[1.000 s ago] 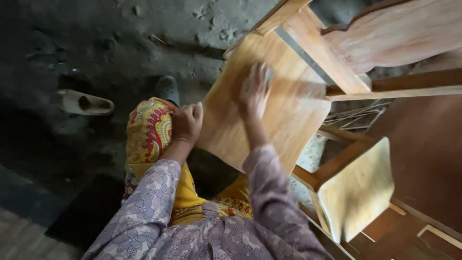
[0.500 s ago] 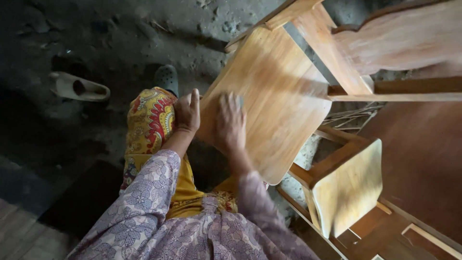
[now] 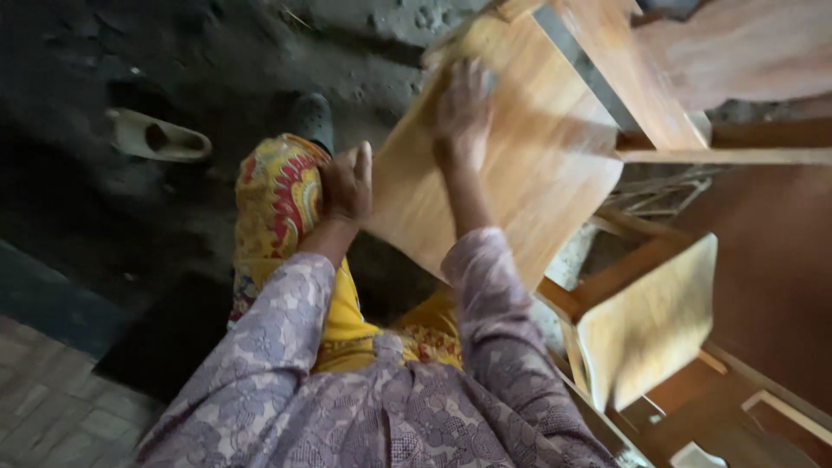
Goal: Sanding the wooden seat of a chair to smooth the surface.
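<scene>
Since half a second ago, right hand (image 3: pixel 464 108) slides up the chair seat (image 3: pixel 511 165) toward its far edge, fingers spread flat, perhaps over a small pad. Left hand (image 3: pixel 348 186) curls on the seat's near edge against the knee (image 3: pixel 279 195). If that grip loosens, the tilted seat could shift.

We wear a lilac top (image 3: pixel 347 407) printed with small flowers, its long sleeves (image 3: pixel 494 312) loose. Under it we have yellow trousers (image 3: pixel 277 199) with red swirls, and a dark clog (image 3: pixel 310 117).
</scene>
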